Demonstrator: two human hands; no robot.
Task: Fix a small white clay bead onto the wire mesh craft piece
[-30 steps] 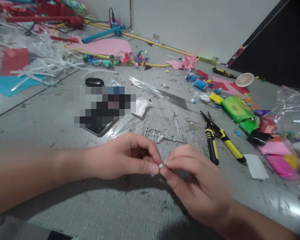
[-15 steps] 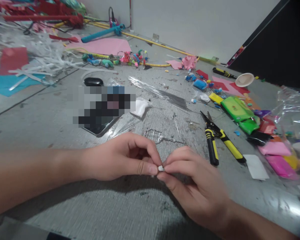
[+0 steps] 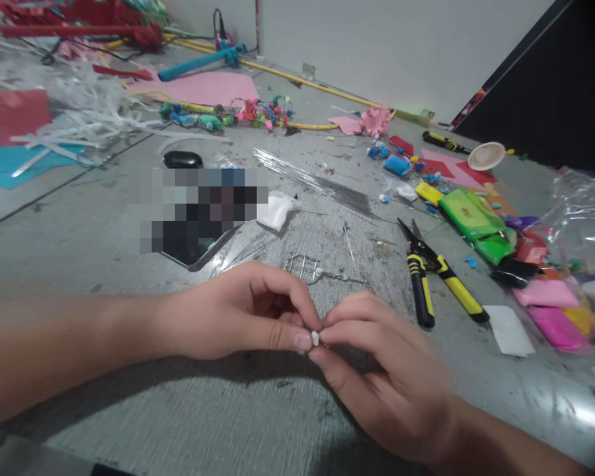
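- Surface: grey table (image 3: 129, 410) against a pale wall, littered with paper scraps and coloured clay.
- Left hand (image 3: 238, 317): thumb and forefinger pinched on a small white bit (image 3: 315, 338).
- Right hand (image 3: 381, 370): fingertips closed on the same bit, meeting the left; bit held just above the table.
- Wire frame (image 3: 305, 266): lay bent and formed, just beyond the hands, untouched.
- Pliers (image 3: 429, 274): lay idle to the right.
- Progress: white bit appeared unattached; shaping judged unfinished.

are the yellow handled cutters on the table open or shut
Open. The cutters lie flat on the table, beyond the right hand, with the two yellow-and-black handles spread apart and the blades slightly parted.
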